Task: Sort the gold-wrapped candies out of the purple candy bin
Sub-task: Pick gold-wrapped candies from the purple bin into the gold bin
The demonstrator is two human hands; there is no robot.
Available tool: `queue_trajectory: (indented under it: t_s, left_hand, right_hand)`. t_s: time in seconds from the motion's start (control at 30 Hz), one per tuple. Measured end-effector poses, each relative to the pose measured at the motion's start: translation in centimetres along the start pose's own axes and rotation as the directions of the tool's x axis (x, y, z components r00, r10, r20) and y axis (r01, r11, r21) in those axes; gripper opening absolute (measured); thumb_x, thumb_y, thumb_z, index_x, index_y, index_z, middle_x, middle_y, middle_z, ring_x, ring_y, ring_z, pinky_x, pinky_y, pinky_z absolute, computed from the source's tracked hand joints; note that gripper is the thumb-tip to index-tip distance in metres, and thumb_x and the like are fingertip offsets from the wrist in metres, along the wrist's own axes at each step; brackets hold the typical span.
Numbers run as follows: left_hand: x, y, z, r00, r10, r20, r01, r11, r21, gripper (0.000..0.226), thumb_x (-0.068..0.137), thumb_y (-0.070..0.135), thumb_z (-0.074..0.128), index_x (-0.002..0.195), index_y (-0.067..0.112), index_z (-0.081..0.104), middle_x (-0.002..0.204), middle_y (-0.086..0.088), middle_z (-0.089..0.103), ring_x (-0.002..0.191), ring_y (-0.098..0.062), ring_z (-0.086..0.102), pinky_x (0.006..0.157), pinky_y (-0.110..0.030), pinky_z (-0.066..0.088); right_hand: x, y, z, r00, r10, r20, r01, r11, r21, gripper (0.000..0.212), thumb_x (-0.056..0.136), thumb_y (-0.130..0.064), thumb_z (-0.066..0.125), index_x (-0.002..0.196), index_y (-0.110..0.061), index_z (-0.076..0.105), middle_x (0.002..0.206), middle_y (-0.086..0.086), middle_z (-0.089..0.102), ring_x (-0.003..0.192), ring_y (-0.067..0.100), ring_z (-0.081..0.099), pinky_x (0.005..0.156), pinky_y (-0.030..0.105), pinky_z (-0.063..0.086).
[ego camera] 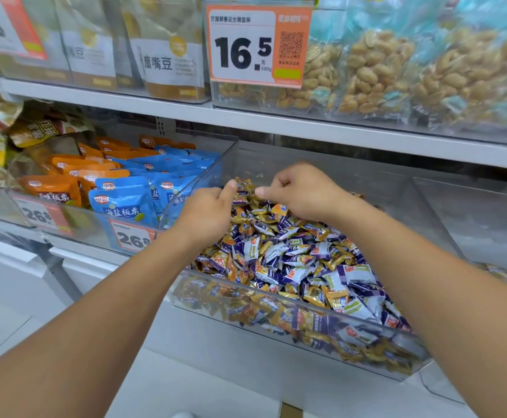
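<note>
A clear plastic candy bin (276,300) sits on the lower shelf, its front wall nearest the camera and its curved left wall beside a neighbouring bin of blue and orange snack packets (125,191). It is heaped with small wrapped sweets: purple-and-white candies (300,257) mixed through with gold-wrapped candies (330,297), the gold ones scattered across the whole heap and showing thickly behind the front wall and at the far left corner. Both bare hands reach into the far end of the bin. The left hand (208,211) hangs over the pile near the left wall, its fingers curled under and its thumb stretched forward to touch a gold-wrapped piece at the back; whether the fingers hold anything underneath cannot be told. The right hand (300,191) hovers just beside it, fingers bent inward with the fingertips (261,191) drawn together over the candies at the far edge; whether they actually pinch a sweet cannot be told. On the shelf above, a price tag (256,45) reading 16.5 hangs in front of bags of peanuts (376,70).
</note>
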State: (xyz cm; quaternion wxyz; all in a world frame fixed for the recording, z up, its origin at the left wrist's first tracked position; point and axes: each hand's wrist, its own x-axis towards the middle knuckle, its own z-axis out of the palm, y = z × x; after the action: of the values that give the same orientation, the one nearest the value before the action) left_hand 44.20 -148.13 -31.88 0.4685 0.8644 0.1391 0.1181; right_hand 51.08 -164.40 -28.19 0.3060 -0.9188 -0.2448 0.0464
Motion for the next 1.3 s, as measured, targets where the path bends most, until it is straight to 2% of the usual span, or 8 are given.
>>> queue_trajectory:
  t_s: [0.1,0.23,0.43,0.6,0.7,0.87,1.03,1.3]
  left_hand:
    - [0.1,-0.7,0.2,0.999,0.035,0.017,-0.037,0.996,0.082,0.032,0.104,0.026,0.045,0.084,0.008,0.060,0.067,-0.004,0.061,0.053,-0.016,0.048,0.046,-0.025,0.033]
    - [0.3,-1.1,0.2,0.994,0.067,0.091,-0.084,0.976,0.201,0.025,0.104,0.012,0.043,0.104,0.013,0.068,0.093,-0.006,0.068,0.057,-0.003,0.051,0.043,-0.016,0.035]
    - [0.5,-1.2,0.2,0.985,0.100,0.140,-0.143,0.928,0.343,0.021,0.100,0.029,0.056,0.110,0.017,0.070,0.104,-0.002,0.068,0.074,-0.015,0.057,0.060,-0.026,0.040]
    - [1.0,-1.6,0.9,0.979,0.096,0.177,-0.174,0.847,0.502,0.047,0.092,0.031,0.067,0.137,0.030,0.054,0.112,-0.014,0.068,0.099,-0.034,0.063,0.085,-0.043,0.053]
    - [1.4,-1.0,1.2,0.967,0.089,0.237,-0.222,0.749,0.624,0.046,0.094,0.037,0.062,0.139,0.032,0.052,0.126,-0.013,0.063,0.110,-0.036,0.060,0.093,-0.046,0.051]
    - [1.7,-0.5,1.1,0.968,0.036,0.249,-0.191,0.750,0.634,0.033,0.090,0.036,0.071,0.117,0.018,0.064,0.117,-0.012,0.062,0.106,-0.033,0.058,0.085,-0.039,0.049]
    - [1.5,-0.5,0.8,0.978,0.039,0.203,-0.154,0.792,0.591,0.037,0.090,0.034,0.071,0.075,0.020,0.041,0.092,-0.011,0.057,0.086,-0.035,0.057,0.066,-0.034,0.039]
    - [0.9,-0.1,-0.4,0.984,0.177,0.031,-0.176,0.910,0.376,0.013,0.097,0.023,0.053,0.103,0.013,0.045,0.091,-0.010,0.060,0.079,-0.028,0.057,0.059,-0.038,0.042]
  right_hand:
    - [0.6,-0.6,1.4,0.994,-0.079,0.072,0.100,0.923,-0.372,0.033,0.089,-0.039,0.072,0.115,-0.018,0.071,0.106,0.000,0.071,0.096,0.015,0.066,0.082,0.031,0.051]
    - [1.6,-0.1,2.3,0.983,0.027,0.182,0.086,0.806,-0.586,0.036,0.094,-0.043,0.064,0.116,-0.015,0.069,0.105,0.006,0.070,0.094,0.030,0.065,0.085,0.045,0.057]
    - [1.7,0.7,1.6,0.979,-0.024,0.203,0.107,0.908,-0.405,0.013,0.093,-0.019,0.065,0.092,-0.014,0.076,0.095,0.007,0.073,0.083,0.021,0.066,0.076,0.034,0.056]
    - [1.0,0.8,1.4,0.959,0.045,0.281,0.125,0.821,-0.557,0.027,0.090,-0.031,0.072,0.109,-0.013,0.073,0.108,0.009,0.072,0.098,0.032,0.067,0.087,0.045,0.057]
    - [0.9,0.9,0.9,0.977,0.014,0.214,0.097,0.860,-0.501,0.021,0.092,-0.029,0.069,0.092,-0.008,0.074,0.084,0.009,0.071,0.075,0.024,0.063,0.073,0.039,0.055]
    - [0.2,0.6,-1.1,0.992,0.115,0.044,-0.107,0.984,-0.140,0.045,0.100,-0.044,0.054,0.107,-0.002,0.070,0.073,0.011,0.061,0.067,0.025,0.057,0.059,0.028,0.039]
    - [0.2,0.6,-0.6,0.954,0.286,0.091,-0.297,0.944,0.146,0.046,0.095,-0.045,0.061,0.126,-0.011,0.063,0.059,0.002,0.049,0.052,0.017,0.042,0.047,0.024,0.035]
    - [1.6,0.8,2.4,0.991,-0.051,0.125,0.102,0.889,-0.446,0.024,0.093,-0.034,0.068,0.111,-0.019,0.074,0.114,0.003,0.072,0.097,0.026,0.066,0.086,0.039,0.056]
